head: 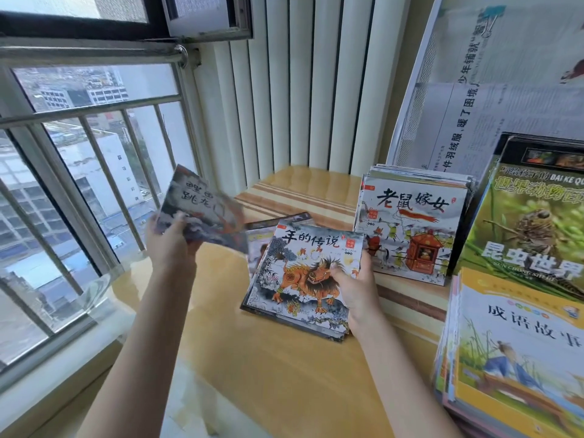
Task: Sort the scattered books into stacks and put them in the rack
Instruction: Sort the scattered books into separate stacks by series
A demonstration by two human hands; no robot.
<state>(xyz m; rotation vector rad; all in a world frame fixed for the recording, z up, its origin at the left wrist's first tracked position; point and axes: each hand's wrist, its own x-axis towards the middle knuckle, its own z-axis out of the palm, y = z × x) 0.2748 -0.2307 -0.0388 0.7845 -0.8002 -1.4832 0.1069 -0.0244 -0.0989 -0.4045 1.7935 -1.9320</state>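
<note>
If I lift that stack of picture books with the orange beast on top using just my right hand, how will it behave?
The stack is thin glossy books with edges already stepped, so they would likely slide apart. The right hand holds only one edge, so the far side may sag. The book in the left hand looks thin and light; the stack is probably manageable, though two hands seem safer.
</note>
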